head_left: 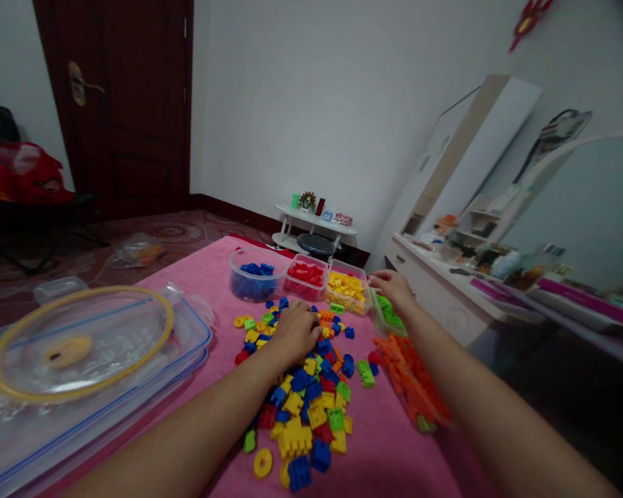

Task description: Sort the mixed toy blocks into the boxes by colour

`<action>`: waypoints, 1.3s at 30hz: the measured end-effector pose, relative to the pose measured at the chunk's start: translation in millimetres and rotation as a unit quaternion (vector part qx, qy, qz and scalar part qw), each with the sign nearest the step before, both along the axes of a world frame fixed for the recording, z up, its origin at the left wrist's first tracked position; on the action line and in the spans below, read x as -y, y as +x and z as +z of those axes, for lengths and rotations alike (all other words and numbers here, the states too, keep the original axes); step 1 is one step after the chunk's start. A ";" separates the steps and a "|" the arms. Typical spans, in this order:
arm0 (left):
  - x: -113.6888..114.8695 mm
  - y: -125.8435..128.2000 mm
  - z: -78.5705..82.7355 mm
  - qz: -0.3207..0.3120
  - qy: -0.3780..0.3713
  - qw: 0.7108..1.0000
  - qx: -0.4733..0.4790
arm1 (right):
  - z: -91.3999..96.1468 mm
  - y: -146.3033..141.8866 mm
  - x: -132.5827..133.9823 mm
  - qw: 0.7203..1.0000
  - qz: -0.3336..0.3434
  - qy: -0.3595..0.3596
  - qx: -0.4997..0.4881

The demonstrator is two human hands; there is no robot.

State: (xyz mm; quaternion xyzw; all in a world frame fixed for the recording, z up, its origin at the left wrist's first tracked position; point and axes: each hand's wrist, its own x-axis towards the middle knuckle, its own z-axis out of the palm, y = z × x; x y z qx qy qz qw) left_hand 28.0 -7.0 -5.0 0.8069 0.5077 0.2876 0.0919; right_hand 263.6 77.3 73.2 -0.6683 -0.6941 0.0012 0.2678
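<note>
A pile of loose plastic bricks (311, 394) in blue, yellow, red and green lies on the pink cloth (212, 277). My left hand (293, 332) rests on the far part of the pile, fingers curled down over some bricks; what it grips is hidden. My right hand (393, 287) reaches over the tub of green bricks (389, 315) at the table's right edge, fingers bent, with nothing plainly in them. Behind the pile stand a round tub of blue bricks (253, 277), a tub of red bricks (306, 275) and a tub of yellow bricks (347, 289).
Clear plastic lids (83, 353), one round with a yellow rim, are stacked at the left. Orange pieces (410, 373) lie along the right edge. A white dresser (446, 277) with clutter stands to the right, a small white side table (314, 225) behind, a dark door (129, 104) at the back left.
</note>
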 end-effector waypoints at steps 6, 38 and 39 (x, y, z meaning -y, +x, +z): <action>-0.7 0.3 -2.0 0.002 0.012 1.000 -0.004 | -36.8 -59.4 11.1 0.978 0.092 -0.060 0.179; -2.3 1.3 -4.2 -0.001 0.015 0.999 -0.029 | -2.0 -35.4 117.9 0.920 0.135 -0.256 0.264; -2.7 1.3 -4.6 -0.001 0.016 0.999 -0.029 | -5.1 -37.4 124.0 0.916 0.133 -0.263 0.274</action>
